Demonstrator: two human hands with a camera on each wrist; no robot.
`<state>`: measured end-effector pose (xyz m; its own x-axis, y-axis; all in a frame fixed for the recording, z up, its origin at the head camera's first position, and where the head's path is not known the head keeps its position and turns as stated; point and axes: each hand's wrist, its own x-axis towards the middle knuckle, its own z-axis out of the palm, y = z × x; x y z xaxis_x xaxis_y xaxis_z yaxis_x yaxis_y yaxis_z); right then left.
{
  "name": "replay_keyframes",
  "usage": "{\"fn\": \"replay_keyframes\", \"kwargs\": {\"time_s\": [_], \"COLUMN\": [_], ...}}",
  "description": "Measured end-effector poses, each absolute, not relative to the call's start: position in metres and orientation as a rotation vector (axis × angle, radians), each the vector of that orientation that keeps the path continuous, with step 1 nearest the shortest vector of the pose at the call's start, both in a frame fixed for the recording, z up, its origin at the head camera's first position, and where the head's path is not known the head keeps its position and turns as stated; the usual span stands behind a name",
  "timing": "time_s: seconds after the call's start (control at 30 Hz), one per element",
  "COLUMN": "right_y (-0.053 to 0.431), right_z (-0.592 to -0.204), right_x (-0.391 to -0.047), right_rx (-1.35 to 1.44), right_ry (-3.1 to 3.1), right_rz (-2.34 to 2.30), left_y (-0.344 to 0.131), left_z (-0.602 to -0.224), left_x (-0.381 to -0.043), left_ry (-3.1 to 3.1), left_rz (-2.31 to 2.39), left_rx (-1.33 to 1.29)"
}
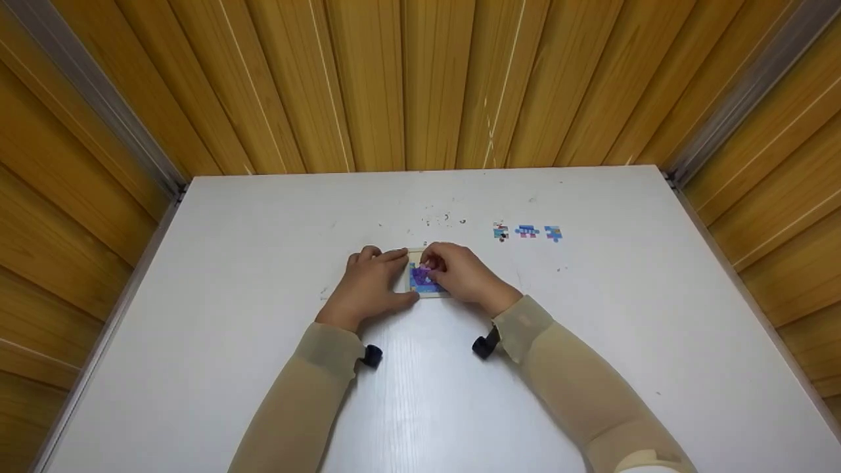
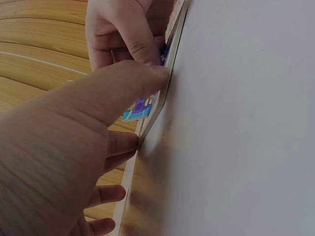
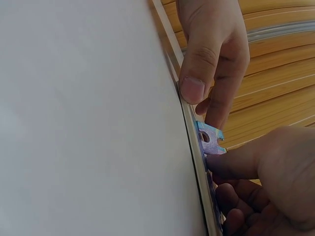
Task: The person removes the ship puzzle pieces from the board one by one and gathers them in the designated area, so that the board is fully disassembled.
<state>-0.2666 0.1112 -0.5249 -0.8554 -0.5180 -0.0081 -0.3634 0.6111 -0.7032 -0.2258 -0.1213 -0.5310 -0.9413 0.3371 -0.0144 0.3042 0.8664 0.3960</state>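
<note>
A small wooden puzzle tray (image 1: 416, 257) lies on the white table, partly filled with blue and purple pieces. My left hand (image 1: 371, 282) holds it at the left side, with the thumb on the near edge and the index finger by the far corner. Over the tray, my right hand (image 1: 465, 274) pinches a purple-and-blue jigsaw piece (image 3: 211, 138) between thumb and fingers. That piece stands tilted up from the tray in both wrist views. The right fingers cover much of the tray's right part.
Three loose jigsaw pieces, a left one (image 1: 500, 231), a middle one (image 1: 527, 231) and a right one (image 1: 553, 232), lie in a row beyond the right hand. Small dark specks mark the white table (image 1: 263, 236). Wood-grain panels (image 1: 427, 85) rise behind the table and at both sides.
</note>
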Motion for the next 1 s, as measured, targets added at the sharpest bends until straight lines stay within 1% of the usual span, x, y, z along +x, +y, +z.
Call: {"fn": "replay_keyframes", "kwargs": {"time_s": [0.6, 1.0], "right_y": [0.1126, 0.1149], "right_z": [-0.524, -0.5214], "right_x": [-0.2667, -0.2683], "right_rx": [-0.719, -0.68], "right_ry": [2.645, 2.623], "right_rz": [-1.056, -1.158], "left_y": [-0.1217, -0.1216], "left_z": [-0.5291, -0.5289], "left_x": [-0.2256, -0.2256], "left_ry": [2.939, 2.927], "left_rz": [0.616, 0.62], "left_rx": [0.496, 0.492]}}
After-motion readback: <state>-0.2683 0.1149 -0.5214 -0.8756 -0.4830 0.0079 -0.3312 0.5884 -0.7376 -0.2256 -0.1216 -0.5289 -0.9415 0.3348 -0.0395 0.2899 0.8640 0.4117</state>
